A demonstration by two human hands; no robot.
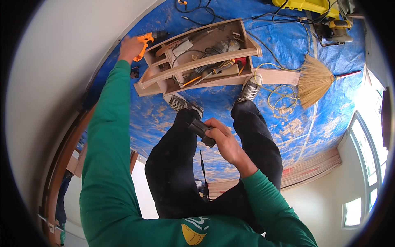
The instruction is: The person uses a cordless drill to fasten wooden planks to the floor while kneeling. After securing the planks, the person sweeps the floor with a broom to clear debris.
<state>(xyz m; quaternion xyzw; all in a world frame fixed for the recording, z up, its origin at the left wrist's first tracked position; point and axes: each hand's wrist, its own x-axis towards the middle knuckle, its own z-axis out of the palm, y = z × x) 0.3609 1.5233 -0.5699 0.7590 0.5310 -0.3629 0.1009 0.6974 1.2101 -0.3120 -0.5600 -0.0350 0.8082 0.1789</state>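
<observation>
My left arm reaches far forward to the left, where my left hand (130, 49) is closed around the back of an orange and black cordless drill (145, 40). The drill's chuck points right, beside the upper left corner of a wooden tool box (197, 66). Closer to me, above my knees, my right hand (224, 142) grips a dark, blocky piece that looks like a tool battery pack (200, 128). Its far end sticks out past my fingers. A small dark object (134, 73) lies on the floor below the drill, too small to make out.
Screwdrivers, pencils and cords fill the box, which stands by my shoes on a blue tarp (329, 99) dusted with debris. A straw broom (316, 81), yellow cord (284, 99), circular saw (333, 32) and yellow case (308, 5) lie right. A wall (61, 49) rises left.
</observation>
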